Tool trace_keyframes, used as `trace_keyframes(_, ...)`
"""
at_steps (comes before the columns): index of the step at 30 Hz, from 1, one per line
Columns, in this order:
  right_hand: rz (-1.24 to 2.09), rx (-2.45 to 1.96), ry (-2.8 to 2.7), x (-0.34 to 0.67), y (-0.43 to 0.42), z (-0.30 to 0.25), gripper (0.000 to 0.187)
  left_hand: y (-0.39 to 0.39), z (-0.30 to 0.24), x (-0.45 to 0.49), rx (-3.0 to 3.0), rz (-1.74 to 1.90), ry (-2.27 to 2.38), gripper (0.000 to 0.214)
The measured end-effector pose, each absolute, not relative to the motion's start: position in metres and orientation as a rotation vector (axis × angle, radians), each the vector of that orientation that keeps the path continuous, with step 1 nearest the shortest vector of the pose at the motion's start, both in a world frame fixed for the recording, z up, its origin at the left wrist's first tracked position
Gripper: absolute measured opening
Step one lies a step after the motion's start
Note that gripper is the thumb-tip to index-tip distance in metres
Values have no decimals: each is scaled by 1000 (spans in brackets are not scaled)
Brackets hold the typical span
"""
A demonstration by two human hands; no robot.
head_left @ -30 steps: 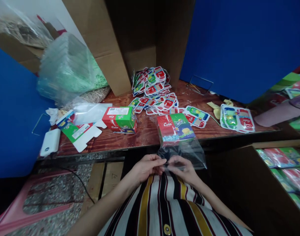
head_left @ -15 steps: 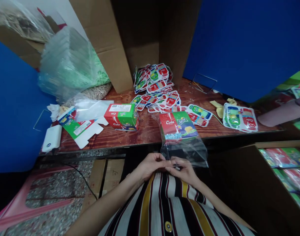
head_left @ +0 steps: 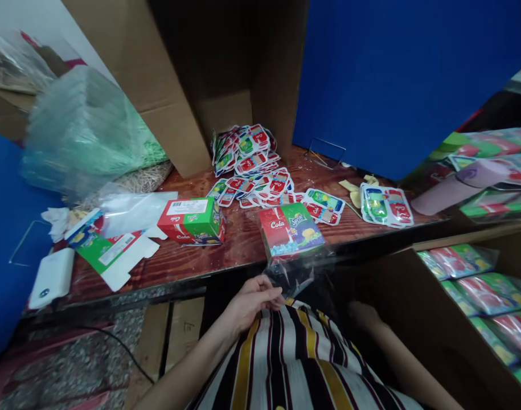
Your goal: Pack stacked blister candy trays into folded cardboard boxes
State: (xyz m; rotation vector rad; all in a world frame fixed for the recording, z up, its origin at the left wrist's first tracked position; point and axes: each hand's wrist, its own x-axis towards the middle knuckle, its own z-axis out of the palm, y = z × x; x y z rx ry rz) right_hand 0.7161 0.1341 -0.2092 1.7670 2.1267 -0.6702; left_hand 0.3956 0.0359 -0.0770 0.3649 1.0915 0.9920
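Observation:
A red and green Cola/Sprite box [head_left: 289,229] stands at the front edge of the wooden table [head_left: 243,247], inside a clear plastic bag [head_left: 295,274] whose open end hangs over the edge. My left hand [head_left: 252,300] is below the edge, with thumb and fingers pinched on the bag's loose end. My right hand [head_left: 363,314] is low beside my striped shirt, in shadow and away from the bag; its fingers do not show.
A second box [head_left: 192,220], a flattened carton [head_left: 111,251] and a white device [head_left: 50,277] lie to the left. Printed cards [head_left: 251,165] are heaped by a large cardboard box [head_left: 175,85]. Another card stack [head_left: 386,205] lies at right, above a carton of bagged boxes [head_left: 471,276].
My right hand has let go of the bag and dropped to the right. My left hand keeps the bag's end. My view has swung a little right and down.

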Motion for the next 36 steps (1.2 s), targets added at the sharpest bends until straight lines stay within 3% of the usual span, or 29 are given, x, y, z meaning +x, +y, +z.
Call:
trace_keyframes(3, -671, 1880, 2215, 717, 141, -195, 31, 38, -79, 395, 370, 989, 1073, 41)
trace_keyframes(5, -659, 2180, 2423, 711, 151, -177, 33, 41, -80, 395, 369, 983, 1072, 39)
trace_keyframes(7, -936, 2565, 2603, 704, 162, -161, 31, 44, -82, 394, 367, 958, 1097, 39)
trace_keyframes(8, -1278, 2664, 2604, 701, 166, -155, 33, 46, -83, 394, 368, 940, 1117, 40)
trace_keyframes(10, -2004, 2522, 2366, 697, 170, -152, 41, 49, -85, 392, 379, 918, 1164, 41)
trace_keyframes(11, -2200, 2400, 2228, 696, 170, -154, 45, 51, -87, 391, 391, 915, 1189, 41)
trace_keyframes(13, -2230, 2281, 2098, 695, 168, -159, 47, 53, -91, 390, 402, 925, 1242, 42)
trace_keyframes(16, -2152, 2466, 2045, 693, 165, -157, 48, 57, -93, 389, 400, 949, 1298, 44)
trace_keyframes(20, -2700, 1996, 1926, 676, 166, -125, 80, 61, -87, 389, 467, 964, 1281, 41)
trace_keyframes(22, -2623, 1808, 2026, 663, 165, -107, 71, 61, -84, 388, 503, 952, 1234, 37)
trace_keyframes(26, -2375, 1840, 2185, 646, 155, -91, 31, 57, -84, 384, 460, 886, 1046, 28)
trace_keyframes(36, -3037, 1748, 1813, 634, 147, -128, 18, 57, -97, 384, 628, 1009, 1240, 30)
